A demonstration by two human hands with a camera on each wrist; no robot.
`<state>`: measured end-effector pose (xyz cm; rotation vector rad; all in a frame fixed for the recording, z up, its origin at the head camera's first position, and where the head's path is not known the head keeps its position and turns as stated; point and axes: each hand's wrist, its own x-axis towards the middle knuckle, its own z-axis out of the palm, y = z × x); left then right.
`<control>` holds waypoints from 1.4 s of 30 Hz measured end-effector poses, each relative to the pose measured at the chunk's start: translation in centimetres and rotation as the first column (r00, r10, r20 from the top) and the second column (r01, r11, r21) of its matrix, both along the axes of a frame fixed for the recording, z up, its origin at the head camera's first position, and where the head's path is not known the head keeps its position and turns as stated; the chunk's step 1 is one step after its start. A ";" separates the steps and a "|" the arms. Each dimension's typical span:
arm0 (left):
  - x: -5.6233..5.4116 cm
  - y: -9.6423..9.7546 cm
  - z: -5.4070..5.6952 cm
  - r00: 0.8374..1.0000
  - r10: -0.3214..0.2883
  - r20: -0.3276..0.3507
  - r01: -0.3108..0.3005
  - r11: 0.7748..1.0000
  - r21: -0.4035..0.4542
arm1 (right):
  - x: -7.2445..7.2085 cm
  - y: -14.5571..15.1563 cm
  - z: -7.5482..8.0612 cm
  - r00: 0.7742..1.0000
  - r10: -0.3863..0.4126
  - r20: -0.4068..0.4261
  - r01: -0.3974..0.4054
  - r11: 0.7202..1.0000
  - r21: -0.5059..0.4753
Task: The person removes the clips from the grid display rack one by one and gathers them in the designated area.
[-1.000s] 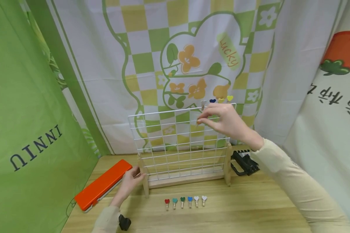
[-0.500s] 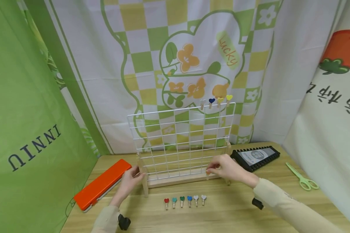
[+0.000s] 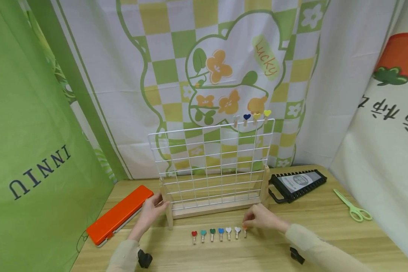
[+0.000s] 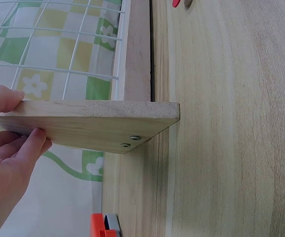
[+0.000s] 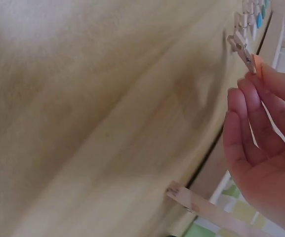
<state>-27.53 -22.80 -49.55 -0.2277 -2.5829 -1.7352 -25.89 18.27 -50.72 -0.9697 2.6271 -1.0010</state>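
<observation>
Pinching an orange-topped wooden clothespin [image 5: 243, 52] are the right hand's [image 3: 262, 217] fingers. The left hand [image 3: 151, 213] clamps a pale wooden upright [image 4: 98, 124].

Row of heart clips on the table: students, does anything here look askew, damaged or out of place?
Nothing stands out. On the table, the line runs neatly from the red clip to the last white clip. The orange clip at its right end is pinched in the right hand.
</observation>
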 end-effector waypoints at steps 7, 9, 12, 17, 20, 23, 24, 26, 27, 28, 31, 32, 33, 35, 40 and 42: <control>0.0 0.0 0.1 1.000 -0.007 -0.007 0.007 1.000 -0.012 | -0.1 0.2 -1.0 0.999 -0.004 0.047 0.004 1.000 0.011; 0.0 0.0 0.1 1.000 -0.003 -0.003 0.002 1.000 -0.010 | -0.1 0.2 -1.1 0.999 -0.004 0.044 0.003 1.000 0.010; 0.0 0.0 0.2 1.000 -0.002 -0.002 0.002 1.000 -0.009 | -0.2 0.2 -1.2 0.999 -0.006 0.042 0.006 1.000 0.005; 0.0 0.0 0.1 1.000 -0.002 -0.001 0.002 1.000 -0.018 | -0.3 0.2 -1.4 0.999 -0.008 0.034 0.008 1.000 0.013; 0.0 0.0 0.2 1.000 0.003 0.005 -0.003 1.000 -0.016 | -0.4 0.2 -1.6 1.000 -0.002 0.017 0.002 1.000 0.019; 0.0 0.0 0.2 1.000 0.006 0.008 -0.006 1.000 -0.014 | -0.5 0.3 -1.7 1.000 0.008 0.001 -0.008 1.000 0.019; 0.0 0.0 0.2 1.000 0.007 0.009 -0.007 1.000 -0.014 | -0.5 0.3 -1.8 1.000 0.008 -0.001 -0.008 1.000 0.018; -0.1 0.0 0.2 1.000 0.007 0.010 -0.006 1.000 -0.015 | -0.5 0.4 -1.6 1.000 0.000 0.006 0.000 1.000 0.014; -0.1 0.0 0.2 1.000 0.006 0.009 -0.006 1.000 -0.017 | -0.6 0.4 -1.4 1.000 -0.006 0.010 0.006 1.000 0.012; -0.1 0.0 0.2 1.000 0.004 0.009 -0.004 1.000 -0.020 | -0.6 0.5 -1.0 1.000 -0.004 -0.007 0.004 1.000 0.015; -0.1 0.1 0.1 1.000 0.003 0.014 -0.003 1.000 -0.017 | -0.7 0.7 0.8 0.999 -0.002 -0.054 0.002 1.000 0.008; -0.1 0.1 0.1 1.000 0.004 0.016 -0.004 1.000 -0.016 | -0.8 0.8 1.8 0.996 0.007 -0.088 -0.007 1.000 0.007; -0.1 0.1 0.1 1.000 0.005 0.018 -0.004 1.000 -0.012 | -0.9 0.8 2.9 0.992 0.014 -0.123 -0.013 1.000 0.006; -0.1 0.1 0.1 1.000 0.006 0.019 -0.006 1.000 -0.009 | -0.9 0.8 5.7 0.983 0.011 -0.185 -0.011 1.000 0.000; 0.1 0.1 0.3 1.000 0.006 0.024 -0.006 1.000 -0.013 | -1.0 0.7 14.2 0.927 -0.025 -0.375 0.004 0.998 -0.055; 0.2 0.1 0.4 1.000 0.004 0.026 -0.003 1.000 -0.009 | -1.0 0.7 17.6 0.879 -0.040 -0.474 -0.007 0.995 -0.096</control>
